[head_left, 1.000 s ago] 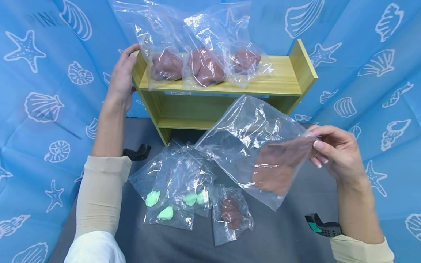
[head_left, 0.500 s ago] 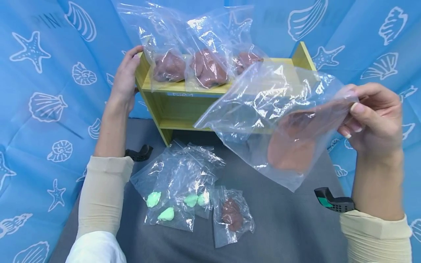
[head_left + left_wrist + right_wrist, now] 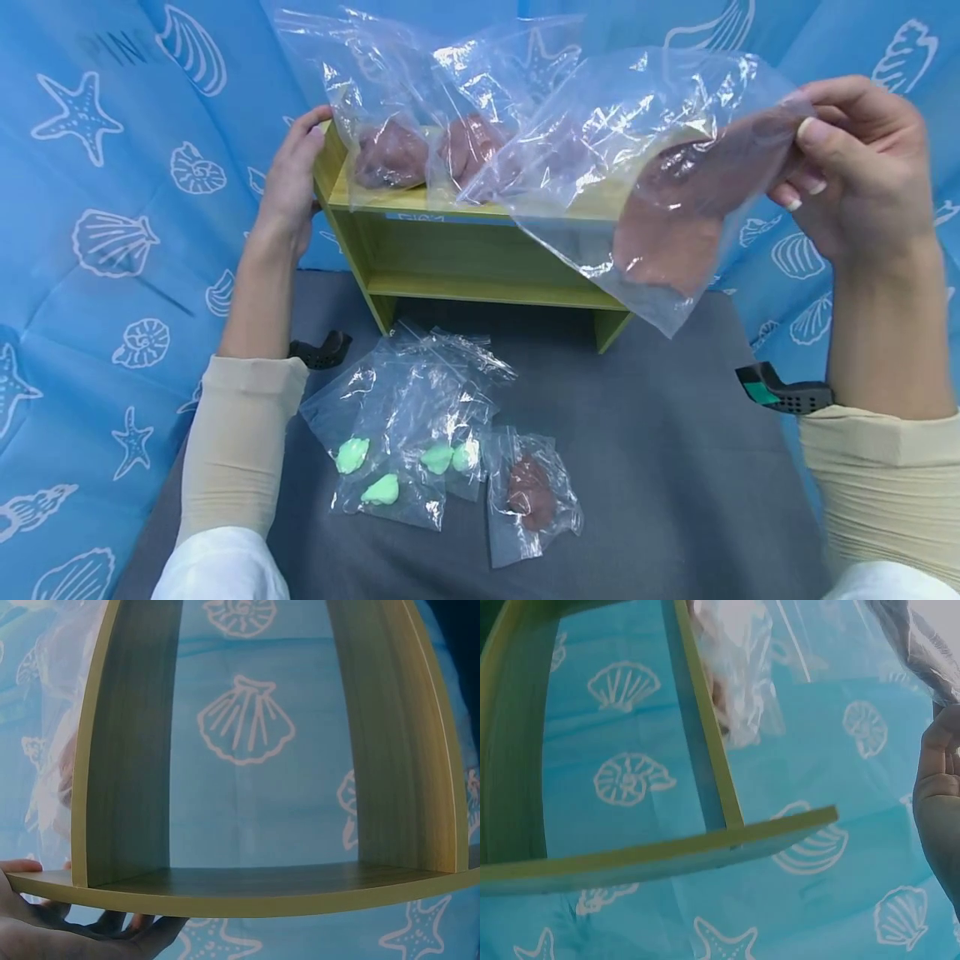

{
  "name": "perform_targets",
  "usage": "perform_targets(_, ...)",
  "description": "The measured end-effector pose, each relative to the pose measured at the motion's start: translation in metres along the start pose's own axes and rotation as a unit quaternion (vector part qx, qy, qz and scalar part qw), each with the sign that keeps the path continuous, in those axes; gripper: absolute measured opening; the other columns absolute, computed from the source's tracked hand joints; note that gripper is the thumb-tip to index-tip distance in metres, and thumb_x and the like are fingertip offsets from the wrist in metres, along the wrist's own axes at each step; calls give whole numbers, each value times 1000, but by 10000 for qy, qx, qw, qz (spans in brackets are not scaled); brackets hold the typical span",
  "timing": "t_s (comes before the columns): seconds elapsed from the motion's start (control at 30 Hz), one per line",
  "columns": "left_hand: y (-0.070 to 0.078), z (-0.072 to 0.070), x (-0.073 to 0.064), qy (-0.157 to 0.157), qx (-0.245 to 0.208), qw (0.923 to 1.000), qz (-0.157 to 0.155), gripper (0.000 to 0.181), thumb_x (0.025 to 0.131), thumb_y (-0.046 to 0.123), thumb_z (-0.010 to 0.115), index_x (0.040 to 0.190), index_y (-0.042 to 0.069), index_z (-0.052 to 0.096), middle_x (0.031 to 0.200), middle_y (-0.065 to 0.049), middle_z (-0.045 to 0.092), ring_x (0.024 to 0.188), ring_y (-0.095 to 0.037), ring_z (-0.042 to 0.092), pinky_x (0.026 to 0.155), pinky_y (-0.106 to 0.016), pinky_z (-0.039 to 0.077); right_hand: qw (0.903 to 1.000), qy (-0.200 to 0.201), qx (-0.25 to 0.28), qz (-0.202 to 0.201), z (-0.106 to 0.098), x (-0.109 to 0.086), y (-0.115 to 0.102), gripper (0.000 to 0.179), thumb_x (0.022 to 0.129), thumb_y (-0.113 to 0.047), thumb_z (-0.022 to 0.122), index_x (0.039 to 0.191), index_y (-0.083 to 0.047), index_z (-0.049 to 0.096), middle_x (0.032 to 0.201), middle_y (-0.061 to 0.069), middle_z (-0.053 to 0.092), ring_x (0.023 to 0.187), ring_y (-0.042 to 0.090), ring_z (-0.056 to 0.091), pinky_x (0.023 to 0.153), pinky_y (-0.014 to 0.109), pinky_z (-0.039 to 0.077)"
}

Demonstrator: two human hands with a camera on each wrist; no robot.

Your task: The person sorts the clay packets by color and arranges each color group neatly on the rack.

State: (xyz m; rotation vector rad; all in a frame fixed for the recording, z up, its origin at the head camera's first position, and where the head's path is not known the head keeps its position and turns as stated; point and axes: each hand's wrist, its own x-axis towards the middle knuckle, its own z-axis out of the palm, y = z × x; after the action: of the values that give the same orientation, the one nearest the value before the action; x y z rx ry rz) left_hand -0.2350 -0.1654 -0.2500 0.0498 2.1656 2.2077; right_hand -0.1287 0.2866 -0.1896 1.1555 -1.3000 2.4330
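My left hand [image 3: 288, 179] grips the upper end of the left side panel of a light wooden shelf [image 3: 495, 289]. In the left wrist view, the fingers of that hand [image 3: 67, 930] wrap the panel's edge. My right hand [image 3: 862, 162] pinches a corner of a clear zip bag [image 3: 663, 225] holding a flat reddish-brown piece. This bag hangs tilted in front of the shelf's right part, overlapping the top board. Bagged reddish-brown lumps [image 3: 390, 158] sit along the top board; the rightmost is mostly hidden behind the held bag.
On the grey cloth [image 3: 660, 467] lie overlapping clear bags with pale green lumps [image 3: 381, 490]. Beside them is a small bag with a brown lump [image 3: 532, 493]. A blue curtain [image 3: 105, 350] with white shell prints surrounds the table.
My right hand has lifted the bag up and to the right, from over the table to the level of the top board. The left hand stays on the shelf's side panel.
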Motion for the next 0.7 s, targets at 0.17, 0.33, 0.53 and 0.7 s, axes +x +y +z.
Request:
perform_targets(0.17,-1,-2,0,22,-47,10000,-7,38,107,37,36,144,35,44,125,-2,51,105,-15,51,102,-45,30,9988,289,-10,392,-23,19,1,14,89,24,52,101,30,50,73,27,57,52,21,39,50,27,49)
perform_targets(0.33,-1,-4,-1,61,-26,10000,-45,38,107,38,37,144,36,45,129,0,49,109,-15,49,105,-46,29,9953,703,-155,651,-44,35,4,18,94,24,42,109,31,48,77,26,57,52,22,38,50,29,49)
perform_targets(0.53,-2,-2,-1,76,34,10000,-31,37,107,39,36,143,37,46,132,1,48,112,-16,48,106,-48,29,9861,1169,-982,663,-59,50,11,26,96,15,51,117,29,50,85,25,60,55,22,45,53,27,49)
perform_targets(0.7,-1,0,-2,58,45,10000,-7,37,107,39,37,143,37,46,133,1,47,114,-16,47,106,-48,28,9825,1290,-1068,813,-68,60,18,28,94,13,55,118,28,52,89,26,63,60,25,54,59,29,53)
